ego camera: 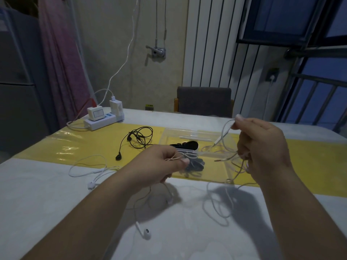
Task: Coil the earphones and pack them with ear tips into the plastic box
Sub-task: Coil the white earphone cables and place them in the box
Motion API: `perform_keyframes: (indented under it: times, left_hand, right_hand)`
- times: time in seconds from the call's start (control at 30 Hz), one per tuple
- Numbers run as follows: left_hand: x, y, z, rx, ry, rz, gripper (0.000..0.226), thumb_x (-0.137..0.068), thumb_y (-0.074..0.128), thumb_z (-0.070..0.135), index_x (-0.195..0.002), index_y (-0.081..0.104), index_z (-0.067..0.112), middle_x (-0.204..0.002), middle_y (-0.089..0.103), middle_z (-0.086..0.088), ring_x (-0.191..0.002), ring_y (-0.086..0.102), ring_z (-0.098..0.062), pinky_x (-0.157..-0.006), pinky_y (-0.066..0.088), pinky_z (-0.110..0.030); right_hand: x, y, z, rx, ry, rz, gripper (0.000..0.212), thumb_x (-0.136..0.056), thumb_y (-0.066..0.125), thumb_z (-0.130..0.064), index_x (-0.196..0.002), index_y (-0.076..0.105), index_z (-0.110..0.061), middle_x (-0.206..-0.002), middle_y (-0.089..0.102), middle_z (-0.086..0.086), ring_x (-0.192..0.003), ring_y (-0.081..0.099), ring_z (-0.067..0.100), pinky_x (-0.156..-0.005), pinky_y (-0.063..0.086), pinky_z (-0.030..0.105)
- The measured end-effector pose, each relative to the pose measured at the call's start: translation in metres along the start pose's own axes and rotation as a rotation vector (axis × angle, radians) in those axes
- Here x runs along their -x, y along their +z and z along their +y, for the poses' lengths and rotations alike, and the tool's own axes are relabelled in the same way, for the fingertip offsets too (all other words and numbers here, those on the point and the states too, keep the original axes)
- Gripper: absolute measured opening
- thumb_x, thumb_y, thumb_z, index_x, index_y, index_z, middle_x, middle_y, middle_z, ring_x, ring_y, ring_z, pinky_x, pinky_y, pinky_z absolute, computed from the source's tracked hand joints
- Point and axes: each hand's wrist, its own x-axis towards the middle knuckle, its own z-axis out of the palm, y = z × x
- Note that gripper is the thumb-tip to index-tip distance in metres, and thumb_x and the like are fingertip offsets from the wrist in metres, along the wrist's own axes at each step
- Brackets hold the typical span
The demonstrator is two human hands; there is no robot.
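Two hands: the left hand pinches, and the right hand pinches and curls its fingers round, one set of white earphones strung between them above the table. Beyond lie one clear plastic box holding black ear tips, one set of black earphones, and a second white set at left.

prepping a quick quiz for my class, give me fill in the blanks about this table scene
The plastic box rests on a ___ mat. The earphones lying on that mat are ___. Of the left hand and right hand pinching the pale cable, the higher in view is the ___.
Missing: yellow; black; right.
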Motion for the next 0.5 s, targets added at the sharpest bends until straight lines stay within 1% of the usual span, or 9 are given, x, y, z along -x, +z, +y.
perform_keyframes:
  times: [0.07,0.1,0.17,0.2,0.27,0.33,0.4,0.47,0.5]
  left_hand:
    - [-0.0005,-0.0007,-0.0001,0.087,0.043,0.003,0.018,-0.075,0.076,0.033,-0.072,0.067,0.018,-0.06,0.06,-0.002,-0.058,0.054,-0.013,-0.062,0.043,-0.03]
    - [-0.0004,-0.0011,-0.0003,0.087,0.061,0.007,0.016,-0.071,0.076,0.033,-0.075,0.068,0.02,-0.066,0.063,-0.008,-0.064,0.056,-0.015,-0.067,0.043,-0.032]
    - [-0.0014,-0.0012,-0.0013,0.116,0.076,0.005,0.009,-0.075,0.074,0.022,-0.082,0.069,0.02,-0.073,0.066,-0.015,-0.069,0.059,-0.021,-0.07,0.044,-0.035]
    - [-0.0018,-0.0009,-0.0012,0.16,0.076,-0.008,0.006,-0.081,0.071,0.012,-0.084,0.069,0.016,-0.07,0.065,-0.014,-0.067,0.059,-0.023,-0.067,0.045,-0.034]
    - [-0.0006,-0.001,0.0005,0.216,0.075,-0.028,0.013,-0.085,0.065,0.001,-0.081,0.069,0.013,-0.063,0.061,-0.007,-0.057,0.054,-0.024,-0.056,0.044,-0.028]
    - [0.002,-0.002,0.003,0.209,0.086,-0.081,0.017,-0.071,0.063,0.001,-0.076,0.07,0.016,-0.061,0.056,-0.003,-0.054,0.047,-0.021,-0.051,0.038,-0.025]
    - [0.0053,-0.0045,0.0047,0.149,0.096,-0.18,0.03,-0.058,0.053,0.003,-0.077,0.071,0.019,-0.066,0.06,0.004,-0.061,0.052,-0.016,-0.055,0.04,-0.025]
    - [0.0072,-0.0065,0.006,0.112,0.086,-0.286,0.037,-0.055,0.052,0.005,-0.083,0.071,0.02,-0.074,0.066,0.007,-0.069,0.058,-0.007,-0.062,0.045,-0.024]
    - [0.0073,-0.0067,0.0063,0.104,0.085,-0.323,0.037,-0.057,0.055,0.01,-0.089,0.071,0.019,-0.079,0.068,0.006,-0.073,0.06,-0.006,-0.065,0.046,-0.024]
  right_hand:
    - [0.001,0.0005,-0.001,0.006,0.031,-0.105,0.027,-0.093,0.06,-0.019,-0.069,0.061,-0.006,-0.038,0.028,-0.006,-0.034,0.027,0.012,-0.046,0.023,0.026]
    - [0.0015,0.0008,-0.0002,0.026,0.039,-0.15,0.027,-0.092,0.06,-0.019,-0.069,0.062,-0.005,-0.038,0.028,-0.006,-0.034,0.028,0.013,-0.046,0.025,0.026]
    - [0.0027,0.0025,0.0013,0.066,0.052,-0.209,0.026,-0.092,0.061,-0.019,-0.071,0.063,-0.004,-0.039,0.029,-0.005,-0.035,0.029,0.015,-0.045,0.027,0.026]
    - [0.0034,0.0033,0.002,0.079,0.055,-0.224,0.026,-0.092,0.062,-0.02,-0.071,0.064,-0.004,-0.039,0.03,-0.004,-0.036,0.029,0.016,-0.045,0.027,0.026]
    - [0.0043,0.0051,0.0031,0.104,0.049,-0.242,0.025,-0.091,0.064,-0.021,-0.072,0.065,-0.005,-0.039,0.032,-0.003,-0.037,0.029,0.016,-0.045,0.027,0.026]
    - [0.0051,0.0064,0.0039,0.151,0.034,-0.247,0.026,-0.09,0.066,-0.024,-0.071,0.067,-0.006,-0.04,0.034,-0.001,-0.038,0.029,0.016,-0.044,0.027,0.026]
    - [0.0055,0.008,0.0052,0.185,0.024,-0.245,0.027,-0.089,0.067,-0.025,-0.07,0.068,-0.006,-0.041,0.034,0.001,-0.039,0.028,0.018,-0.043,0.025,0.025]
    - [0.0058,0.0092,0.0063,0.201,0.014,-0.235,0.027,-0.088,0.068,-0.026,-0.071,0.068,-0.005,-0.042,0.034,0.003,-0.04,0.027,0.018,-0.044,0.024,0.026]
    - [0.006,0.0097,0.0065,0.202,0.012,-0.23,0.027,-0.088,0.069,-0.026,-0.07,0.068,-0.005,-0.042,0.033,0.004,-0.04,0.026,0.018,-0.044,0.023,0.026]
